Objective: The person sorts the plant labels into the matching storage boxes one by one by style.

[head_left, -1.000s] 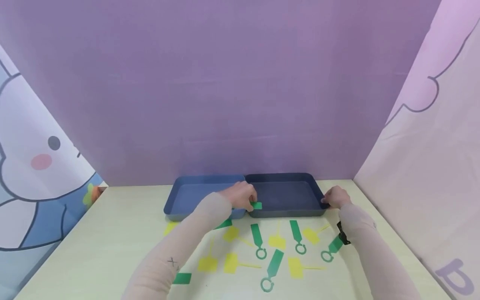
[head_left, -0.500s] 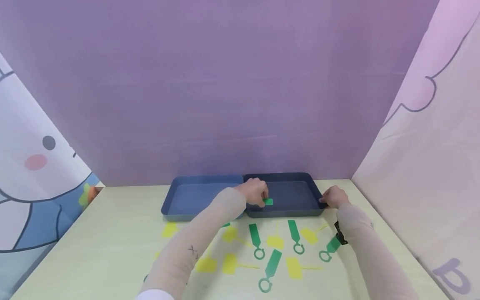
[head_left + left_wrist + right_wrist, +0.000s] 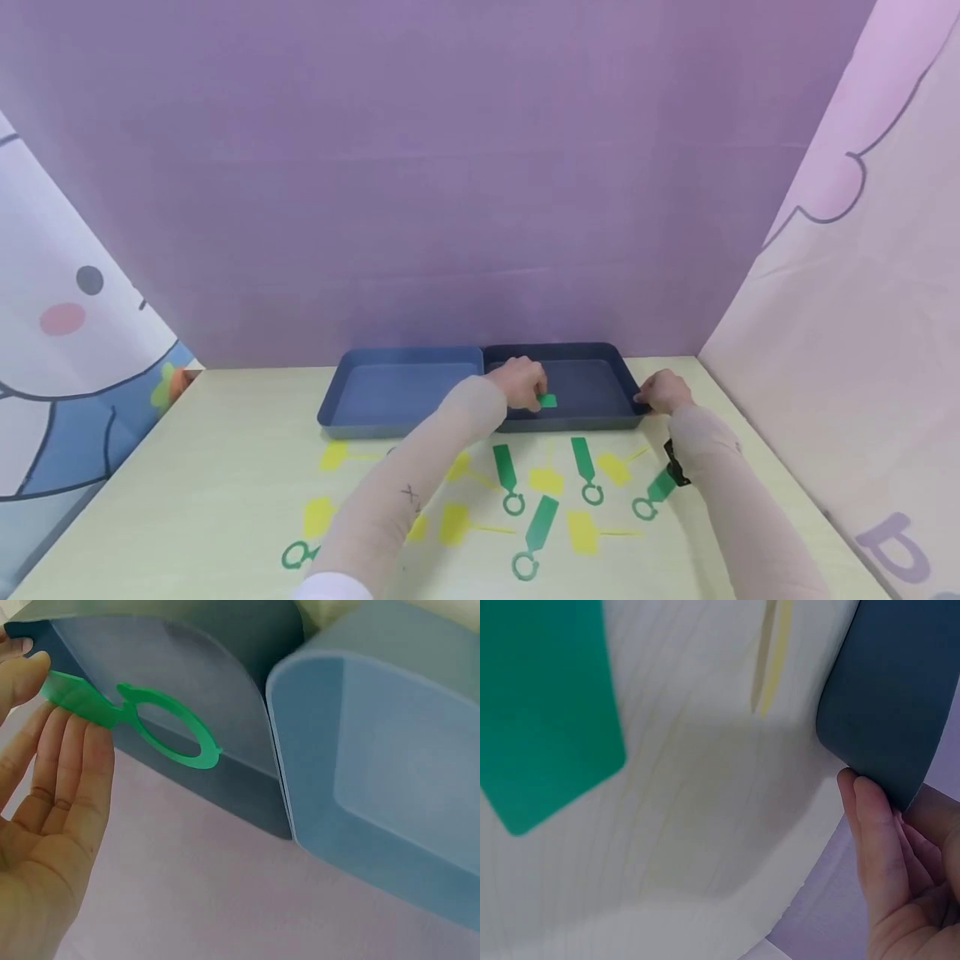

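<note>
My left hand (image 3: 519, 383) is over the dark navy tray (image 3: 577, 423), pinching a green ring tag (image 3: 79, 697) by its flat end. In the left wrist view the tag's open ring points toward the lighter blue tray (image 3: 307, 765). My right hand (image 3: 666, 392) grips the navy tray at its right front corner, with thumb and fingers on the wall in the right wrist view. Both trays stand side by side along the back of the table. Whether the tag touches the navy tray's floor I cannot tell.
Several green ring tags (image 3: 542, 521) and yellow tags with thin tails (image 3: 582, 532) lie spread in front of the trays. My left sleeve (image 3: 405, 492) covers part of them. A purple cloth wall (image 3: 480, 208) rises behind the table (image 3: 187, 500).
My left hand has moved right, from the seam between the trays to over the navy tray, carrying the green ring tag. My right hand has kept its hold on the tray corner.
</note>
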`<state>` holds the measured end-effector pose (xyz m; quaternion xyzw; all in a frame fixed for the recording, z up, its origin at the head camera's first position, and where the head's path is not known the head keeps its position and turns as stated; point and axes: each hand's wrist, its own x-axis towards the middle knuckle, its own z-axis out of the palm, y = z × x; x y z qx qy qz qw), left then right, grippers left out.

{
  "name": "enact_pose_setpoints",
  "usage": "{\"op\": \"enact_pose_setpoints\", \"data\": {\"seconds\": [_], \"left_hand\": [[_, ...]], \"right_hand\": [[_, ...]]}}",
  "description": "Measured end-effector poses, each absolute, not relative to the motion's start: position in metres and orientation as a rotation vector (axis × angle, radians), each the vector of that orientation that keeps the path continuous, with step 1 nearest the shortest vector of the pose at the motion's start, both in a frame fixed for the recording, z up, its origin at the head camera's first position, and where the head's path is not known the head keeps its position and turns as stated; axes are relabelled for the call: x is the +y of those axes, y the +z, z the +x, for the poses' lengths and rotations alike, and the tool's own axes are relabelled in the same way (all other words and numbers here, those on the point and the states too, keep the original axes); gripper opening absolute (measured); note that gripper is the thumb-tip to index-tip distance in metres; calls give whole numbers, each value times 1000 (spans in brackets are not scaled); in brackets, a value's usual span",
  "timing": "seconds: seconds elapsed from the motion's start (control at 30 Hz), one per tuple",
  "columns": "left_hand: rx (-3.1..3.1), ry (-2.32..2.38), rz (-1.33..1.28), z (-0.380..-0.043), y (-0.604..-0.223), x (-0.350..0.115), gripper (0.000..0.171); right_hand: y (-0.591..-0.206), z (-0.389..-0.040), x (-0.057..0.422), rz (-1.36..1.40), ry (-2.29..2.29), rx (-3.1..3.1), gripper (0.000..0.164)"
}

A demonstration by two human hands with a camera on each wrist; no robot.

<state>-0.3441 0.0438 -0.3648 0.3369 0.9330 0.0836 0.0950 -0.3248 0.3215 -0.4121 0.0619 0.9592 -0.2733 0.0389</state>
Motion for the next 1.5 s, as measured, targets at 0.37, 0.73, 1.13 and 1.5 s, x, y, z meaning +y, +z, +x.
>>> {"op": "enact_pose_setpoints", "data": {"seconds": [0.37,0.73,1.13,1.5], "left_hand": [[2781,319,959,-353,-379,60,26],[2835,256,941,-353,-393,64,17],[2866,255,857,-356,-408,57,14],[2891,243,859,-360,-421,51,12]], "right_hand": [[-413,-325,321,202,-847,2938,23],[-410,-324,316,219,-840,2930,24],[-408,-322,313,214,-860,2936,20],[-411,-323,313,235,-868,2934,19]]}}
